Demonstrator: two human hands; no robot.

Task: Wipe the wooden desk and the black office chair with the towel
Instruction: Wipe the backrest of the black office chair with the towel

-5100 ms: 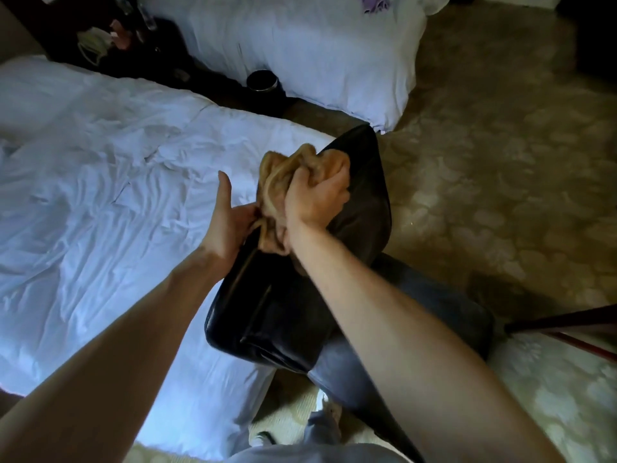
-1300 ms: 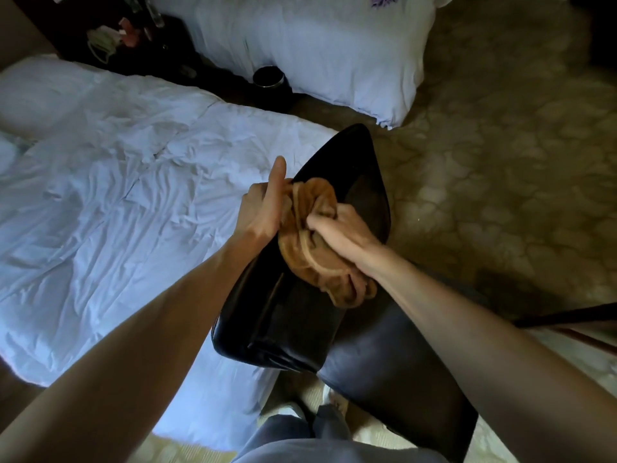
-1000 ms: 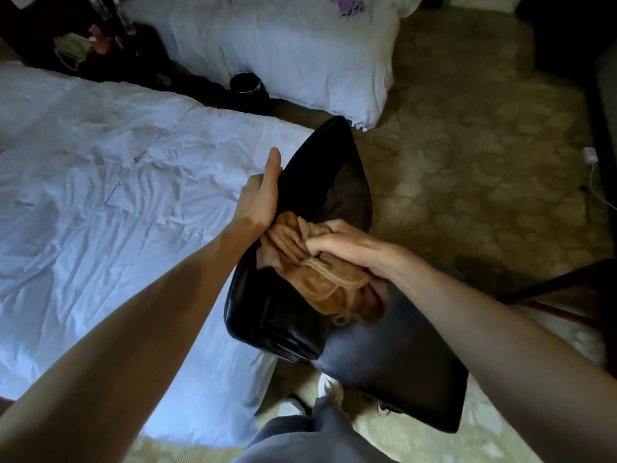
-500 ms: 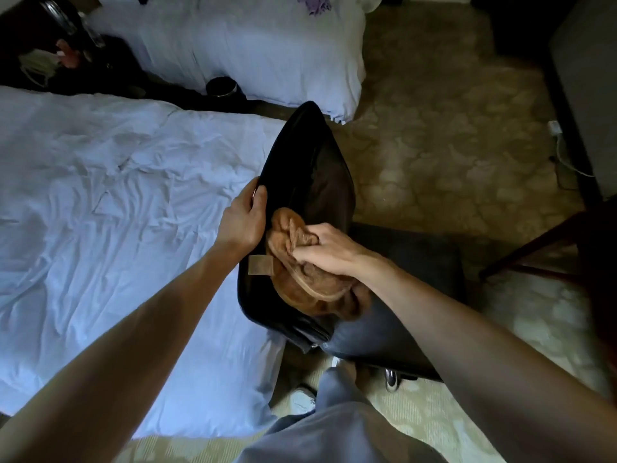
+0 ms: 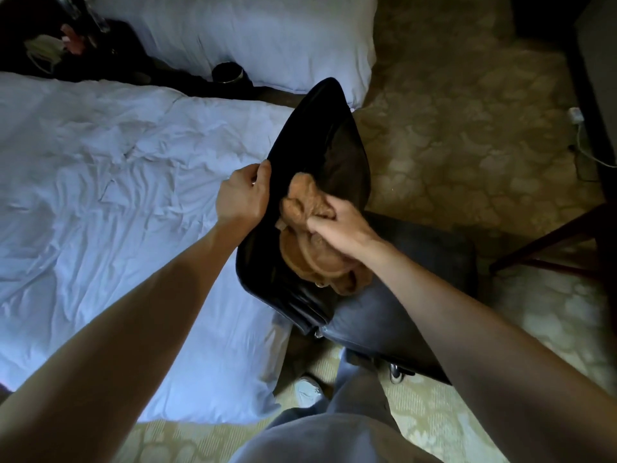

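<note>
The black office chair (image 5: 334,152) stands in the middle of the view, its backrest pointing away from me and its seat (image 5: 410,315) to the right. My left hand (image 5: 243,197) grips the left edge of the backrest. A bunched brown towel (image 5: 307,235) lies against the lower front of the backrest, and my right hand (image 5: 337,228) is closed on it, pressing it onto the leather. The wooden desk shows only as a dark edge (image 5: 594,95) and a leg (image 5: 547,238) at the far right.
A white bed (image 5: 100,202) sits directly left of the chair, touching it. A second white bed (image 5: 260,35) lies at the top, with a dark bin (image 5: 228,72) between them. Patterned carpet (image 5: 467,135) stretches to the right. A white charger and cable (image 5: 576,116) lie near the desk.
My right hand has worked the towel from the top of the backrest down to its lower part. My left hand has slid along the backrest's left edge. The view has shifted right.
</note>
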